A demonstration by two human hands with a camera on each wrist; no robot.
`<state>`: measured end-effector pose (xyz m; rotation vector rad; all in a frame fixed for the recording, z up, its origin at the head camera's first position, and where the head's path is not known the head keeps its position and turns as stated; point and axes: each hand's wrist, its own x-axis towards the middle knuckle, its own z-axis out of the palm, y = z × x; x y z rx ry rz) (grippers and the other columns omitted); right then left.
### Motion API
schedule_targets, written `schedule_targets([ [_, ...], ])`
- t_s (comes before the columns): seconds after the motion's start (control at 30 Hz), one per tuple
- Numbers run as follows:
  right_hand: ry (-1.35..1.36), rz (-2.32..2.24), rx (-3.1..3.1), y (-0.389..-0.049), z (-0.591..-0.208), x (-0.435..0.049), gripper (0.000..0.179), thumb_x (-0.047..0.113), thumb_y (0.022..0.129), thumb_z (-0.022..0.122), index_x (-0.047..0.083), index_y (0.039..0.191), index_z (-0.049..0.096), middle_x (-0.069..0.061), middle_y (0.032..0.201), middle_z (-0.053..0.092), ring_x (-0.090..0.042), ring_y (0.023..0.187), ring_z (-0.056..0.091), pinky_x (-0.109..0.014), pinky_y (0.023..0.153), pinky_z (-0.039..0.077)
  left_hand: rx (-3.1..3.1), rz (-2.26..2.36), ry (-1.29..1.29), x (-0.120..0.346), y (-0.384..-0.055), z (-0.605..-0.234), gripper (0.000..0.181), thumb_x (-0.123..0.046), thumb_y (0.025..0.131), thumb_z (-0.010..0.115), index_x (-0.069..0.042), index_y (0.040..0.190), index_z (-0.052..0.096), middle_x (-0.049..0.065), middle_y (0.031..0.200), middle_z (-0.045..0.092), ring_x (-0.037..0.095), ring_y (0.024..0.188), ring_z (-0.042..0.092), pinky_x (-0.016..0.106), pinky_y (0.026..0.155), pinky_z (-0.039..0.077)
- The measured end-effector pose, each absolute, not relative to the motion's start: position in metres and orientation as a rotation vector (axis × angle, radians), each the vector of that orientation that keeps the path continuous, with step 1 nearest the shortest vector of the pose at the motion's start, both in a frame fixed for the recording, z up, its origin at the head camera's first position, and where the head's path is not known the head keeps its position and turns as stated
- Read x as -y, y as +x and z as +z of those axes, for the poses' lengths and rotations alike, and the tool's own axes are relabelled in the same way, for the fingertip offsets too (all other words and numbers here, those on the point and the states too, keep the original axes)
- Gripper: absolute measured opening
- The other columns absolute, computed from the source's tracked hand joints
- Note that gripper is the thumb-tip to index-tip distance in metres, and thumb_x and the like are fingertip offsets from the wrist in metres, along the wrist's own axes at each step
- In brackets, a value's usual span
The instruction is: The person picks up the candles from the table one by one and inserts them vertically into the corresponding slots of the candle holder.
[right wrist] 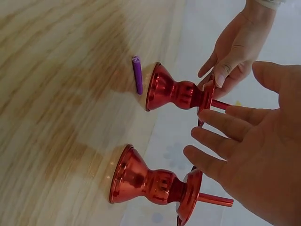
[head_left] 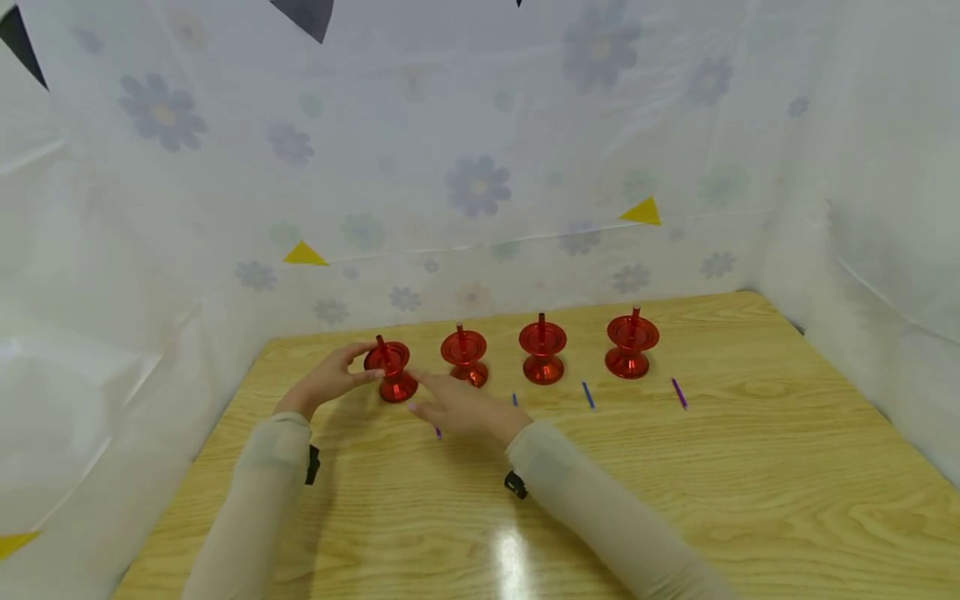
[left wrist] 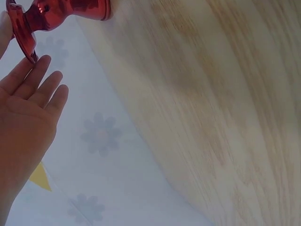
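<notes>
Four-part row aside, the leftmost red metallic candle holder [head_left: 397,387] stands upright on the table, a thin tube rising from its dish. My left hand [head_left: 330,383] pinches the dish rim between thumb and fingers; the left wrist view shows fingertips against the rim of this candle holder [left wrist: 51,16]. My right hand [head_left: 468,408] is beside it on the right, fingers extended, holding nothing. In the right wrist view its fingers overlap the dish; whether they touch it I cannot tell. A second red holder [right wrist: 160,186] stands close to the right hand. A purple stick [right wrist: 138,75] lies near the first holder's base.
Two more red holders, a third [head_left: 543,367] and a fourth [head_left: 628,362], continue the row to the right. In front lie a short blue stick [head_left: 514,400], another blue stick [head_left: 588,395] and a purple one [head_left: 679,393]. A flowered white sheet [head_left: 480,225] hangs behind the wooden table [head_left: 675,500].
</notes>
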<state>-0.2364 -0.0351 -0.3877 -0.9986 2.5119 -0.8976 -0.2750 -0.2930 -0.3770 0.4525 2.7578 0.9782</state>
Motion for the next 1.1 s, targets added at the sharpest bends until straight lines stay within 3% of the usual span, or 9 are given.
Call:
schedule_targets([
  [0.07,-0.99,-0.865,-2.524,-0.237,-0.391,0.038,0.066,0.043,0.101,0.044,0.018,0.156,0.016,-0.008,0.152,0.036,-0.021,0.124,0.053,-0.042,0.11,0.034,-2.755,0.975,0.448,0.293,-0.275,-0.377,0.067,-0.028,0.096,0.061,0.004,0.147,0.032,0.027,0.15,0.031,0.048,0.137,0.023,0.064,0.108,0.022],
  [0.17,-0.992,-0.799,-2.57,-0.239,-0.396,0.042,0.067,0.043,0.101,0.046,0.014,0.155,0.019,-0.011,0.149,0.04,-0.018,0.113,0.06,-0.04,0.107,0.038,-2.755,0.972,0.451,0.293,-0.275,-0.377,0.068,-0.029,0.096,0.061,0.004,0.147,0.032,0.028,0.15,0.03,0.049,0.137,0.023,0.065,0.108,0.022],
  [0.23,-0.985,-0.754,-2.598,-0.239,-0.4,0.044,0.067,0.043,0.101,0.046,0.012,0.155,0.021,-0.012,0.149,0.039,-0.02,0.117,0.057,-0.042,0.108,0.036,-2.759,0.965,0.455,0.293,-0.275,-0.377,0.069,-0.03,0.095,0.061,0.004,0.147,0.032,0.028,0.15,0.03,0.049,0.137,0.023,0.065,0.108,0.022],
  [0.33,-0.955,-0.688,-2.632,-0.239,-0.402,0.045,0.067,0.044,0.101,0.045,0.012,0.154,0.023,-0.011,0.153,0.033,-0.025,0.138,0.035,-0.045,0.112,0.03,-2.769,0.954,0.457,0.293,-0.275,-0.377,0.069,-0.031,0.095,0.061,0.004,0.147,0.032,0.028,0.149,0.03,0.048,0.137,0.023,0.064,0.108,0.022],
  [0.43,-0.925,-0.629,-2.639,-0.238,-0.403,0.046,0.068,0.046,0.101,0.044,0.011,0.154,0.022,-0.011,0.155,0.028,-0.028,0.143,0.025,-0.046,0.114,0.024,-2.779,0.945,0.46,0.293,-0.275,-0.377,0.069,-0.032,0.095,0.062,0.004,0.147,0.033,0.028,0.149,0.031,0.048,0.137,0.024,0.063,0.108,0.023],
  [0.8,-0.814,-0.421,-2.673,-0.235,-0.404,0.051,0.07,0.048,0.1,0.044,0.01,0.154,0.023,-0.011,0.157,0.023,-0.029,0.144,0.021,-0.045,0.116,0.021,-2.776,0.954,0.466,0.294,-0.278,-0.378,0.069,-0.031,0.095,0.062,0.003,0.147,0.033,0.028,0.149,0.032,0.048,0.136,0.025,0.063,0.108,0.024],
  [1.1,-0.809,-0.297,-2.685,-0.231,-0.409,0.053,0.066,0.047,0.098,0.049,0.005,0.147,0.038,-0.012,0.152,0.034,-0.026,0.141,0.031,-0.035,0.115,0.025,-2.771,0.968,0.489,0.295,-0.276,-0.379,0.064,-0.022,0.096,0.062,0.005,0.146,0.033,0.028,0.148,0.033,0.048,0.136,0.026,0.063,0.108,0.024],
])
